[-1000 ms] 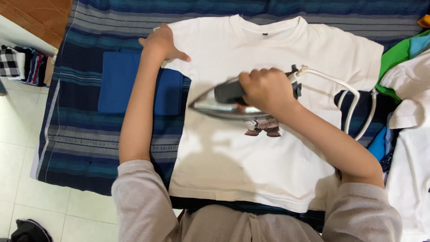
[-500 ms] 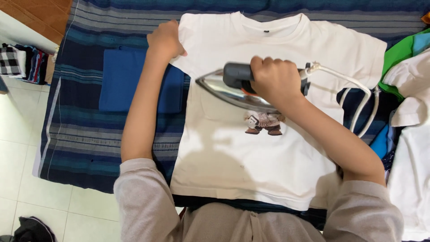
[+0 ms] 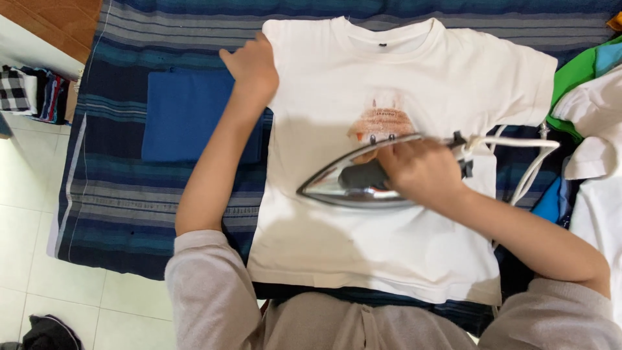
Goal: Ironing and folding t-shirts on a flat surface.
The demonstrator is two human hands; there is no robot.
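The left hand lies flat, arm stretched forward, bare below a pushed-up grey sleeve. The right hand is clenched, fingers curled, forearm angled inward.

One white T-shirt lies spread on one blue striped blanket. On the T-shirt stands one iron with one white cord. Left of the T-shirt lies one folded blue cloth. Right of it, one heap of clothes. Two hands: one left hand on the T-shirt's edge, one right hand closed around the iron's handle.
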